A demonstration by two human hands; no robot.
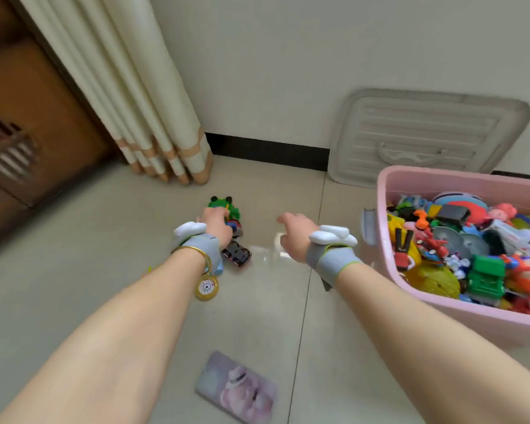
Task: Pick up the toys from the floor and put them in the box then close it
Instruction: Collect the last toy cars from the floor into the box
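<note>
Head view, downward over floor (89,270)

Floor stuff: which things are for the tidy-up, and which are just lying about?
For the job:
green frog toy
dark toy car
pink box, already holding many toys
grey lid, leaning on the wall
left hand, at the frog
right hand, near the floor

Just lying about:
picture card on the floor
cream curtain

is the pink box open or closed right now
Open: nothing covers the pink box, toys show inside, and the grey lid leans against the wall behind.
</note>
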